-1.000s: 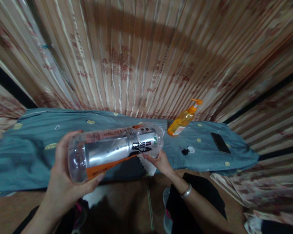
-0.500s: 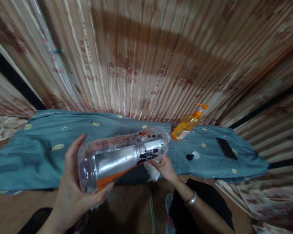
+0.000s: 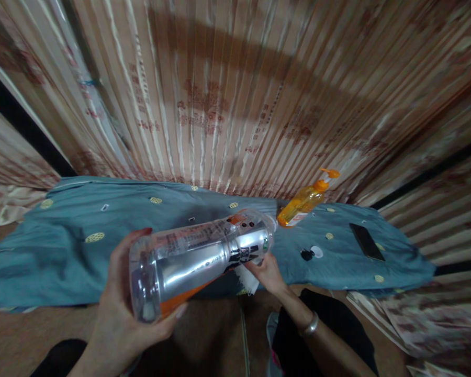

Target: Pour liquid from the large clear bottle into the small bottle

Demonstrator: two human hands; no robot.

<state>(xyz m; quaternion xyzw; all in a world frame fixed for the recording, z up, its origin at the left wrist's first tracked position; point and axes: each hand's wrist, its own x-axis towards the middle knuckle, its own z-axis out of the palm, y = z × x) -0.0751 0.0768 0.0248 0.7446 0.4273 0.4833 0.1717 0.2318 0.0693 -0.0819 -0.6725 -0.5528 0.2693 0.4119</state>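
Note:
A large clear plastic bottle [image 3: 196, 262] with a silver and orange label lies nearly level in front of me, its neck pointing right. My left hand [image 3: 121, 298] is closed around its base, thumb along the near side. Near the shoulder of the bottle, my right hand [image 3: 269, 275] is closed, with the thumb against the label and the other fingers hidden behind it. A white tissue [image 3: 248, 280] hangs below the bottle at the right fingers and seems gripped there. Just beyond the neck stands an orange pump bottle [image 3: 301, 205] on the bed.
A teal bedspread [image 3: 121, 209] with yellow prints spans the view. On it lie a dark phone [image 3: 367, 242] at the right and a small black item [image 3: 307, 254] beside a white disc [image 3: 317, 252]. Striped curtains [image 3: 227, 104] hang behind. My knees are below.
The bottle and both hands have shifted very slightly right and down in view, with the whole scene moving a little right too. The grips look the same.

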